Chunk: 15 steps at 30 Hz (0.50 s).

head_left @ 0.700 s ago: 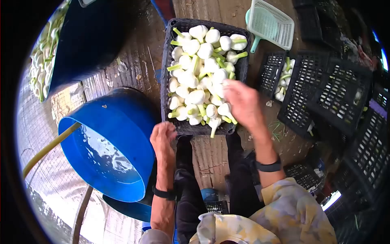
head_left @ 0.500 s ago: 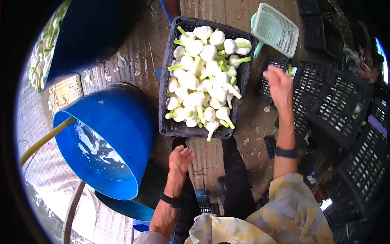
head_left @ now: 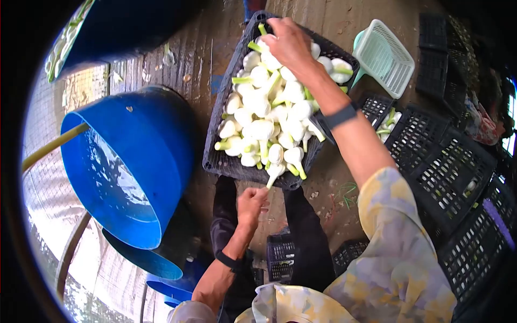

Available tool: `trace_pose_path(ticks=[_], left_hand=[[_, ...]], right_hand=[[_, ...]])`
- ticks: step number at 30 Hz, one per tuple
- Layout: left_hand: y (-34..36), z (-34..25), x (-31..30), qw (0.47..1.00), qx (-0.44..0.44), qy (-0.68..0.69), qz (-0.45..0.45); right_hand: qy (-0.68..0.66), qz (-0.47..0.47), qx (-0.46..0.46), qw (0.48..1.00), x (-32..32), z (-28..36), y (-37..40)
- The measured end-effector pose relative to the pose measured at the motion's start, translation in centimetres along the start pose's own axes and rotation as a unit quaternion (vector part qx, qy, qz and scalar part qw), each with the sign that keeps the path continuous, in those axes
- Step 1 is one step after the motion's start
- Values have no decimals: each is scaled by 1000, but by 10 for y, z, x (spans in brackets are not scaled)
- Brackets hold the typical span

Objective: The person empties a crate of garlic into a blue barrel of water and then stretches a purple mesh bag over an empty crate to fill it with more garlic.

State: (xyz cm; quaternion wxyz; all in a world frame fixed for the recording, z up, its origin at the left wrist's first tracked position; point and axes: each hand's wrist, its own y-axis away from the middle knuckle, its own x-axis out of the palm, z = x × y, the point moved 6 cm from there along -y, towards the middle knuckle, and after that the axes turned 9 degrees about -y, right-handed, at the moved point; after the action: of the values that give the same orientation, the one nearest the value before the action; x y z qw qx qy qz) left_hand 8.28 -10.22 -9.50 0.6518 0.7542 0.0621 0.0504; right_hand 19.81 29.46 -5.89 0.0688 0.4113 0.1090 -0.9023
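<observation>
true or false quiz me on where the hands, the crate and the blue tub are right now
1. The right hand is over the far end of the black crate of white bulbs. True.
2. The left hand is buried among the bulbs at the far end. False: it is a closed fist by the crate's near edge.
3. The blue tub lies to the left of the crate. True.
4. The pale green scoop basket lies inside the crate. False: it lies on the ground beyond the crate's far right corner.
5. Only the right wrist wears a dark band. False: both wrists wear one.
</observation>
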Motion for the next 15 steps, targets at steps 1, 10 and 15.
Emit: trace_pose_path(ticks=[1,10,15], left_hand=[[-5,0,0,985,93,-134,-56],[-17,-17,25,811,296,-485,-137],[-8,-65,27,641,479,-551,-237]], right_hand=[[29,30,-55,998,25,0,6],[218,153,-235,935,73,6,24],[43,162,-114,979,60,-5,3]])
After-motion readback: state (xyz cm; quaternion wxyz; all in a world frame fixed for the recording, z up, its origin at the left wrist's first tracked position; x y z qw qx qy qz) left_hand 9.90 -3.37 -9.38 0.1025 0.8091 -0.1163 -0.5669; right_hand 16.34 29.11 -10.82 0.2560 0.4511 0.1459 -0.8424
